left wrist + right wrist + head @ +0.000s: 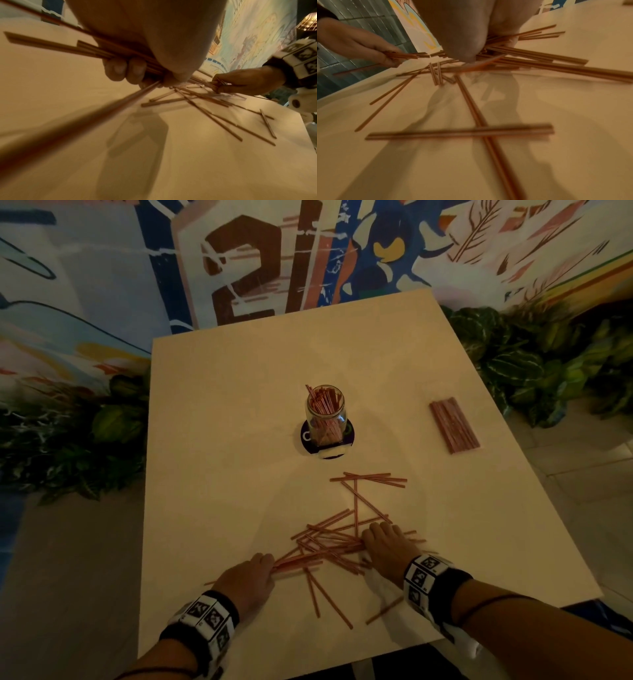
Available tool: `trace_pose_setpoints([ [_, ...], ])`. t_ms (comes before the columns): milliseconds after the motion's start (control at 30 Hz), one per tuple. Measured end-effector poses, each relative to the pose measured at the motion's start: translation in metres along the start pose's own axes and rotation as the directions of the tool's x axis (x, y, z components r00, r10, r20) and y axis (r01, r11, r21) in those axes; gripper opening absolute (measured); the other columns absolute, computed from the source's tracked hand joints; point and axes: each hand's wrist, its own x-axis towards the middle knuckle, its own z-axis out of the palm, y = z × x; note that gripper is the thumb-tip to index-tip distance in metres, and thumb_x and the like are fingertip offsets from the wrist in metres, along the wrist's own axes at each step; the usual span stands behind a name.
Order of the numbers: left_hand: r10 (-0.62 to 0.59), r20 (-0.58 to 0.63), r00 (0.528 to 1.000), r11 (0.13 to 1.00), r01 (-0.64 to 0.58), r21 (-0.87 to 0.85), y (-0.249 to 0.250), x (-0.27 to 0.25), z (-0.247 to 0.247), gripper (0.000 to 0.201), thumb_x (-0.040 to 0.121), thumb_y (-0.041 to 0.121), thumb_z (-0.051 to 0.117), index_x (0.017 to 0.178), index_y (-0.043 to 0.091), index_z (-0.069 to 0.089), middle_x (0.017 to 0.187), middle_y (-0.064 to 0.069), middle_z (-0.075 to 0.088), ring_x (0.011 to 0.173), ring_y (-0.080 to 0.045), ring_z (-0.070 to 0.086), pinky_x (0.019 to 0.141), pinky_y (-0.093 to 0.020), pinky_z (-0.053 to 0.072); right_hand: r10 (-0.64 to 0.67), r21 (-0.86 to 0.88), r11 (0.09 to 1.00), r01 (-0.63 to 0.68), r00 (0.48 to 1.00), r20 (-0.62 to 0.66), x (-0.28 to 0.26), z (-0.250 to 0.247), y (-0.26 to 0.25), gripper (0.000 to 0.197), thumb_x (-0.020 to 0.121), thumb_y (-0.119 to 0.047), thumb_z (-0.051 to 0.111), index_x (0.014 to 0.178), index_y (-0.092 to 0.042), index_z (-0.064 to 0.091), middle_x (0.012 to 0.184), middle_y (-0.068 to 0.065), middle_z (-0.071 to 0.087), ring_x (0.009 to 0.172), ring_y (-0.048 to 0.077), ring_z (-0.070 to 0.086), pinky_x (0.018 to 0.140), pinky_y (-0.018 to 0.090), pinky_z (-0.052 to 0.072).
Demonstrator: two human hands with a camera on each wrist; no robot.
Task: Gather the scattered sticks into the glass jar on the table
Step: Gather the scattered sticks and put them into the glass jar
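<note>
Thin reddish sticks [329, 539] lie scattered in a heap on the near half of the beige table [222, 405]. A glass jar [325, 416] holding several sticks stands upright at the table's middle, beyond the heap. My left hand [253, 573] is at the heap's left end, its fingers [126, 70] curled round a bundle of sticks [68, 48]. My right hand [383, 542] is at the heap's right side, gripping several sticks [530, 54] with thumb and fingers. Loose sticks [460, 133] lie on the table under both wrists.
The jar stands on a dark round coaster [308, 440]. A flat pack of sticks [454, 424] lies near the right table edge. Another small cluster of sticks [373, 478] lies between heap and jar. Leafy plants [534, 361] flank the table; a painted wall stands behind.
</note>
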Motion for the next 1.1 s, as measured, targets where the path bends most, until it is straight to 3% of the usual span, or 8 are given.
trace_pose_setpoints([
  [67, 0.014, -0.011, 1.000, 0.997, -0.015, -0.077, -0.003, -0.004, -0.007, 0.027, 0.098, 0.032, 0.032, 0.117, 0.016, 0.043, 0.104, -0.002, 0.051, 0.098, -0.026, 0.055, 0.081, -0.034, 0.041, -0.055, 0.013, 0.998, 0.055, 0.998, -0.013, -0.001, -0.010, 0.003, 0.054, 0.084, -0.026, 0.012, 0.118, -0.006, 0.049, 0.119, 0.016, 0.054, 0.109, 0.033, 0.051, 0.095, 0.043, 0.040],
  [133, 0.032, -0.036, 0.999, 0.987, -0.038, -0.159, -0.004, -0.008, -0.014, 0.015, 0.099, 0.032, 0.031, 0.100, 0.021, 0.041, 0.082, 0.007, 0.043, 0.083, -0.023, 0.050, 0.071, -0.029, 0.035, -0.059, 0.052, 0.997, 0.062, 0.996, -0.063, -0.001, -0.016, 0.008, 0.055, 0.085, -0.018, 0.007, 0.128, -0.008, 0.038, 0.131, 0.013, 0.045, 0.119, 0.029, 0.043, 0.103, 0.041, 0.031],
  [233, 0.000, -0.078, 0.997, 0.925, -0.030, -0.378, -0.004, -0.008, -0.020, 0.015, 0.099, 0.030, 0.033, 0.090, 0.019, 0.039, 0.073, 0.002, 0.049, 0.067, -0.022, 0.047, 0.061, -0.029, 0.033, -0.043, 0.222, 0.973, 0.067, 0.993, -0.114, -0.002, -0.030, 0.011, 0.037, 0.092, -0.004, 0.025, 0.126, -0.009, 0.038, 0.127, 0.011, 0.047, 0.113, 0.028, 0.046, 0.099, 0.036, 0.031],
  [333, -0.144, -0.114, 0.983, 0.681, 0.015, -0.732, 0.005, -0.003, -0.022, 0.021, 0.099, 0.024, 0.036, 0.082, 0.016, 0.045, 0.063, -0.004, 0.051, 0.056, -0.021, 0.048, 0.059, -0.032, 0.039, 0.049, 0.508, 0.861, 0.027, 0.990, -0.135, -0.003, -0.042, 0.012, 0.027, 0.098, -0.012, 0.026, 0.121, -0.011, 0.040, 0.107, 0.008, 0.053, 0.081, 0.018, 0.047, 0.072, 0.023, 0.035],
  [567, -0.274, -0.059, 0.960, 0.222, 0.004, -0.975, 0.059, 0.017, -0.037, 0.019, 0.097, 0.016, 0.038, 0.083, 0.015, 0.050, 0.058, 0.001, 0.035, 0.047, -0.012, 0.029, 0.044, -0.026, 0.026, 0.407, 0.956, 0.291, -0.044, 0.910, -0.082, 0.012, -0.042, 0.005, 0.012, 0.098, -0.018, 0.032, 0.106, -0.015, 0.040, 0.075, 0.000, 0.048, 0.061, 0.015, 0.043, 0.056, 0.027, 0.041],
  [833, -0.222, -0.051, 0.974, 0.247, 0.005, -0.969, 0.098, 0.034, -0.049, 0.022, 0.090, 0.035, 0.055, 0.077, 0.019, 0.049, 0.057, 0.000, 0.040, 0.046, -0.014, 0.035, 0.044, -0.023, 0.030, 0.406, 0.944, -0.320, 0.085, 0.912, 0.056, 0.008, -0.055, 0.004, 0.011, 0.097, -0.012, 0.035, 0.089, -0.013, 0.042, 0.060, -0.001, 0.036, 0.045, 0.011, 0.032, 0.044, 0.025, 0.032],
  [1000, -0.224, -0.155, 0.962, 0.237, -0.100, -0.966, 0.115, 0.032, -0.074, 0.032, 0.091, 0.043, 0.051, 0.101, 0.013, 0.057, 0.080, -0.026, 0.060, 0.072, -0.048, 0.053, 0.065, -0.052, 0.048, 0.335, 0.974, -0.196, 0.117, 0.941, -0.046, 0.003, -0.069, -0.009, 0.018, 0.098, -0.026, 0.040, 0.085, -0.014, 0.044, 0.056, -0.002, 0.036, 0.043, 0.009, 0.033, 0.045, 0.026, 0.034],
  [1100, -0.183, -0.260, 0.948, 0.247, -0.212, -0.945, 0.121, 0.034, -0.086, 0.016, 0.088, 0.038, 0.058, 0.089, 0.023, 0.055, 0.060, 0.007, 0.047, 0.050, -0.011, 0.044, 0.047, -0.021, 0.040, 0.293, 0.975, 0.203, 0.085, 0.945, -0.144, 0.003, -0.068, -0.020, 0.005, 0.095, -0.023, 0.045, 0.098, -0.019, 0.047, 0.067, -0.003, 0.048, 0.050, 0.008, 0.042, 0.052, 0.026, 0.041],
])
